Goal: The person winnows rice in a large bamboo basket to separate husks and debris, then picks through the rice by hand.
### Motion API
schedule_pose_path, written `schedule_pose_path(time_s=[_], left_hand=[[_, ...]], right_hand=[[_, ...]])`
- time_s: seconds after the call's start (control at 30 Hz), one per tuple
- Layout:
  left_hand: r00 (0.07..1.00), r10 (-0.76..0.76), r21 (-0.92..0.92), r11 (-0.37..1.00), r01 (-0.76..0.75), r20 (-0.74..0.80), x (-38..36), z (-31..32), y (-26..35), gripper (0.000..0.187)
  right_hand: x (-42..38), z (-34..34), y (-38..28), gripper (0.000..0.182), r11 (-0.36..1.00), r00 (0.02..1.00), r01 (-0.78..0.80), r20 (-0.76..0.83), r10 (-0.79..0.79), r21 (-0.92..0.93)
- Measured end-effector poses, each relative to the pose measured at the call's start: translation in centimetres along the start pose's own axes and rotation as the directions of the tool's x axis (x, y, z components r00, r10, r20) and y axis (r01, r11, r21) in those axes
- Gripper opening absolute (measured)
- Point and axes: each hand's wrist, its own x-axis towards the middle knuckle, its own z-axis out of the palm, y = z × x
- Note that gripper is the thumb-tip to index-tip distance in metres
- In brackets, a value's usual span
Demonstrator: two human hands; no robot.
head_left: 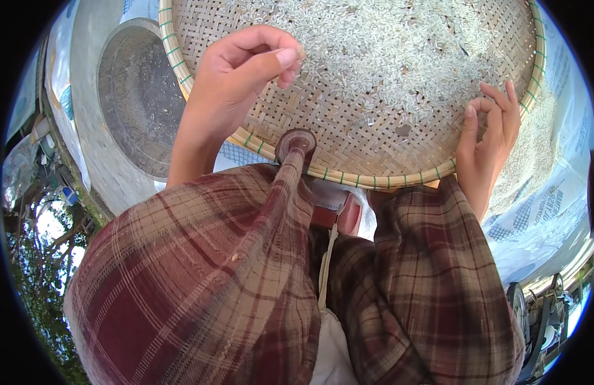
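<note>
A round woven bamboo winnowing tray point(348, 154), its rim bound with green ties, lies in front of me. White rice grains point(399, 58) are spread over its upper and middle part, with a few darker bits among them. Above the tray's left side, my left hand point(236, 80) pinches a small pale bit point(301, 51) between thumb and finger; its exact kind is too small to tell. My right hand point(489, 131) rests at the tray's right front edge. Its fingers are bent and apart, and I see nothing held in them.
Left of the tray is a round grey basin point(140, 96) with scattered grains inside. A printed plastic sheet point(534, 218) lies to the right, with a heap of pale grain point(528, 154) on it. Plaid cloth point(201, 276) covers my arms and lap.
</note>
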Motion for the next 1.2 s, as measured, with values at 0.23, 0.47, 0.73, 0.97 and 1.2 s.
schedule_pose_path(time_s=[0.23, 0.47, 0.73, 0.97, 1.2], left_hand=[[0.615, 0.323, 0.341, 0.935, -0.092, -0.719, -6.0, -12.7, 3.7, 0.021], [0.492, 0.788, 0.906, 0.19, 0.378, -0.37, -3.8, -8.1, 0.8, 0.022], [0.953, 0.068, 0.322, 0.932, -0.166, 0.294, 2.6, 5.8, -1.5, 0.021], [0.967, -0.037, -0.01, 0.999, 0.041, 0.253, 3.4, 6.5, -1.8, 0.014], [0.971, -0.055, -0.2, 0.974, 0.104, 0.233, 4.1, 6.9, -2.6, 0.015]], right_hand=[[0.4, 0.0, -0.7, 0.001, 0.995, 0.998, 0.008, -0.064, -0.001, 0.098], [0.5, 0.5, -1.9, 0.002, 0.976, 0.999, -0.01, -0.033, 0.017, 0.216], [1.0, 0.7, -3.9, 0.003, 0.703, 0.981, -0.156, 0.194, 0.027, 0.694], [1.1, 1.0, -3.8, 0.004, 0.672, 0.978, -0.186, 0.2, 0.057, 0.717], [1.4, 0.8, -3.5, 0.011, 0.77, 0.991, -0.123, 0.125, 0.057, 0.626]])
